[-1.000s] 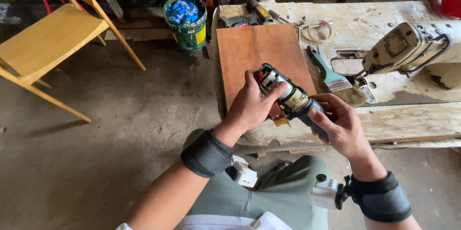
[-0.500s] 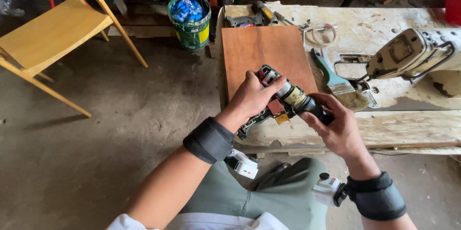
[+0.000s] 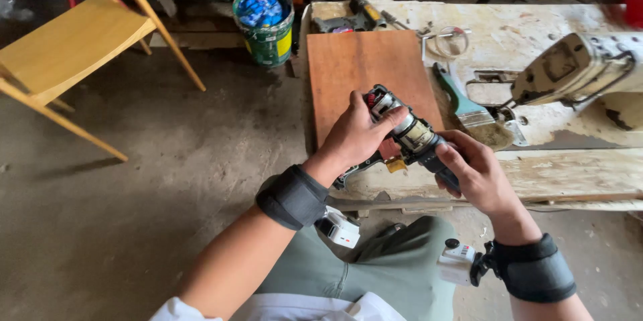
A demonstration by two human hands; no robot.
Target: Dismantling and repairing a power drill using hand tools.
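I hold a small electric motor assembly [image 3: 410, 132], a cylinder of dark and metallic parts with red bits at its upper end, over the near edge of a worn workbench [image 3: 576, 167]. My left hand [image 3: 358, 137] wraps its upper end, thumb over the top. My right hand [image 3: 472, 173] grips the dark lower end from below right. A black part with a brass-coloured piece hangs under the motor, partly hidden by my left hand. Both wrists wear black bands with small white devices.
On the bench lie a brown board [image 3: 365, 73], a green-handled paintbrush [image 3: 469, 110], a cream-coloured sewing machine [image 3: 583, 76], wire rings and dark tools at the back. A green bucket of blue items [image 3: 264, 19] and a wooden chair [image 3: 67, 46] stand on the concrete floor to the left.
The view has shifted slightly. My left hand has slid up so its thumb now lies over the top of the motor. My right hand keeps its grip on the lower end.
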